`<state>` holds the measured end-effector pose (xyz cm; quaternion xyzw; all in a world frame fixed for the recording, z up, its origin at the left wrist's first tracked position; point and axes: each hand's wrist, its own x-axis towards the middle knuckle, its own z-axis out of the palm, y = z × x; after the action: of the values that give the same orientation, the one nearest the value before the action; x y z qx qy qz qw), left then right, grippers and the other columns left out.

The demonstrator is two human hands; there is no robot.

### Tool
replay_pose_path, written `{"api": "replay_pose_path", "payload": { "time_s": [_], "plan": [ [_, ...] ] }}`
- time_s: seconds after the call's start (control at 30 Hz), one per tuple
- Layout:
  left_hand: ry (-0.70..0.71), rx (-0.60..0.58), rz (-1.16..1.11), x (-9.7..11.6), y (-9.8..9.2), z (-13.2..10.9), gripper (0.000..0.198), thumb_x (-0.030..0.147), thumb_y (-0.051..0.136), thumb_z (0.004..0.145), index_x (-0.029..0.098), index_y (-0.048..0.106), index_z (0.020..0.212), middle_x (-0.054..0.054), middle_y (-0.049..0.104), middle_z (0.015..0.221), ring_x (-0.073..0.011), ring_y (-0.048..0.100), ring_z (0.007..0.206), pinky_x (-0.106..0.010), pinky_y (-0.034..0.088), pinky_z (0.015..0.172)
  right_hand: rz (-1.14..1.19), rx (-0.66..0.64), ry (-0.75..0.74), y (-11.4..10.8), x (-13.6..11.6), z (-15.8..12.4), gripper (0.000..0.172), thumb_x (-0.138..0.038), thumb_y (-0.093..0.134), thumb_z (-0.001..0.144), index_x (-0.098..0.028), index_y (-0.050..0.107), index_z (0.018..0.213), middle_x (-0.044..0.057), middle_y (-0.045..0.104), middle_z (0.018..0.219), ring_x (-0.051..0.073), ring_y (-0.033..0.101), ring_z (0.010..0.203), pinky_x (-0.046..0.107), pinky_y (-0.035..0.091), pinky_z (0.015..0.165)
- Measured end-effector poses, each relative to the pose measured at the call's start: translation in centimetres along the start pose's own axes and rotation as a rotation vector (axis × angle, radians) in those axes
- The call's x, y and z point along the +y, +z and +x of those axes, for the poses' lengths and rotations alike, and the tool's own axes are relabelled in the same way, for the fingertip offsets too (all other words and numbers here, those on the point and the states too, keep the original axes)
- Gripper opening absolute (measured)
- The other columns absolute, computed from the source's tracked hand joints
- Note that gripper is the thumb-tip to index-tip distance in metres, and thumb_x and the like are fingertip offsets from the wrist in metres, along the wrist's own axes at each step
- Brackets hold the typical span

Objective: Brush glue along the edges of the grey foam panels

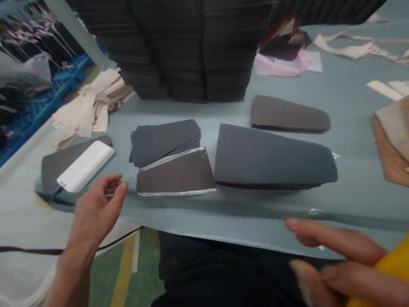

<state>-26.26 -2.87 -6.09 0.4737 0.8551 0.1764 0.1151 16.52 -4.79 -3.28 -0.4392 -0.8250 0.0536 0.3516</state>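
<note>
Two hands are in position: my left hand (98, 203) is loosely curled, with nothing between thumb and fingers; my right hand (371, 280) has bent fingers beside a yellow object (404, 254), and I cannot tell whether they grip it. One dark-brown, tapered flat panel with pale long edges (177, 172) lies just right of my left fingers, the nearer set. Its long axis runs left-right, narrow end facing them.
</note>
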Motion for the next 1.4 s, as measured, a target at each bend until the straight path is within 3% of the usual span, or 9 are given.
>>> {"api": "replay_pose_path", "payload": {
  "time_s": [0.07, 0.1, 0.2, 0.27, 0.47, 0.6, 0.83, 1.07, 1.4],
  "plan": [
    [-0.020, -0.006, -0.020, -0.4, 0.1, -0.5, 0.062, 0.063, 0.055, 0.084, 0.017, 0.072, 0.122, -0.015, 0.082, 0.106, -0.0370, 0.077, 0.101, -0.054, 0.060, 0.099, 0.026, -0.153, -0.209, 1.7, -1.8, 1.3, 0.032, -0.028, 0.073, 0.096, -0.029, 0.056, 0.069, 0.004, 0.088, 0.109, 0.019, 0.084, 0.078, 0.027, 0.066, 0.065],
    [-0.025, -0.008, -0.036, -0.5, 0.2, -0.7, 0.062, 0.063, 0.055, 0.084, 0.017, 0.072, 0.123, -0.015, 0.082, 0.106, -0.0367, 0.077, 0.101, -0.054, 0.060, 0.099, 0.053, -0.122, -0.239, 2.9, -2.6, 2.0, 0.029, -0.026, 0.070, 0.098, -0.028, 0.056, 0.072, 0.005, 0.088, 0.110, 0.019, 0.084, 0.080, 0.027, 0.067, 0.070],
    [-0.009, -0.020, -0.095, -0.5, 0.6, -0.9, 0.063, 0.066, 0.055, 0.087, 0.019, 0.072, 0.125, -0.014, 0.082, 0.110, -0.0343, 0.077, 0.101, -0.049, 0.061, 0.097, 0.139, 0.042, -0.227, 7.1, -4.5, 4.3, 0.016, -0.017, 0.067, 0.099, -0.026, 0.060, 0.087, 0.011, 0.088, 0.112, 0.018, 0.085, 0.084, 0.026, 0.066, 0.077],
    [0.012, -0.027, -0.128, -0.4, 0.9, -0.9, 0.063, 0.068, 0.055, 0.087, 0.020, 0.072, 0.125, -0.014, 0.083, 0.111, -0.0337, 0.077, 0.101, -0.047, 0.061, 0.096, 0.126, 0.061, -0.201, 9.7, -5.3, 5.5, 0.013, -0.012, 0.065, 0.098, -0.023, 0.060, 0.092, 0.017, 0.085, 0.122, 0.022, 0.085, 0.094, 0.031, 0.067, 0.084],
    [0.046, -0.027, -0.186, 0.1, 1.8, -1.1, 0.062, 0.067, 0.051, 0.090, 0.021, 0.072, 0.126, -0.016, 0.082, 0.112, -0.0348, 0.077, 0.101, -0.046, 0.058, 0.093, 0.016, -0.064, -0.153, 14.6, -6.5, 7.3, 0.008, -0.016, 0.066, 0.100, -0.022, 0.063, 0.103, 0.017, 0.081, 0.135, 0.031, 0.081, 0.113, 0.046, 0.067, 0.095],
    [0.037, -0.002, -0.210, 0.4, 2.0, -1.7, 0.056, 0.063, 0.051, 0.091, 0.023, 0.072, 0.125, -0.014, 0.082, 0.110, -0.0349, 0.076, 0.098, -0.045, 0.057, 0.087, -0.072, -0.202, -0.076, 16.8, -6.4, 7.6, 0.018, -0.017, 0.074, 0.096, -0.022, 0.065, 0.112, 0.016, 0.080, 0.137, 0.033, 0.080, 0.114, 0.051, 0.066, 0.100],
    [0.006, 0.028, -0.310, 0.7, 3.4, -2.8, 0.059, 0.063, 0.051, 0.091, 0.021, 0.071, 0.128, -0.016, 0.079, 0.121, -0.0374, 0.072, 0.112, -0.053, 0.052, 0.105, -0.158, -0.257, -0.027, 18.1, -6.6, 7.2, 0.015, -0.020, 0.078, 0.095, -0.021, 0.067, 0.105, 0.017, 0.081, 0.134, 0.033, 0.079, 0.110, 0.047, 0.067, 0.097],
    [-0.170, 0.050, -0.560, -0.1, 4.2, -2.4, 0.075, 0.071, 0.064, 0.084, 0.017, 0.068, 0.134, -0.016, 0.078, 0.118, -0.0329, 0.073, 0.105, -0.047, 0.060, 0.089, -0.140, -0.218, -0.033, 18.1, -6.6, 7.0, 0.015, -0.027, 0.080, 0.095, -0.022, 0.068, 0.103, 0.015, 0.081, 0.136, 0.032, 0.079, 0.111, 0.045, 0.065, 0.100],
    [-0.299, -0.063, -0.937, 2.7, 3.6, -2.8, 0.070, 0.076, 0.083, 0.065, 0.018, 0.073, 0.103, -0.008, 0.077, 0.103, -0.0198, 0.070, 0.082, -0.027, 0.063, 0.062, -0.048, -0.265, -0.019, 17.8, -6.0, 6.6, 0.018, -0.032, 0.077, 0.099, -0.022, 0.068, 0.110, 0.016, 0.079, 0.139, 0.032, 0.077, 0.121, 0.050, 0.057, 0.115]
  ]
}}
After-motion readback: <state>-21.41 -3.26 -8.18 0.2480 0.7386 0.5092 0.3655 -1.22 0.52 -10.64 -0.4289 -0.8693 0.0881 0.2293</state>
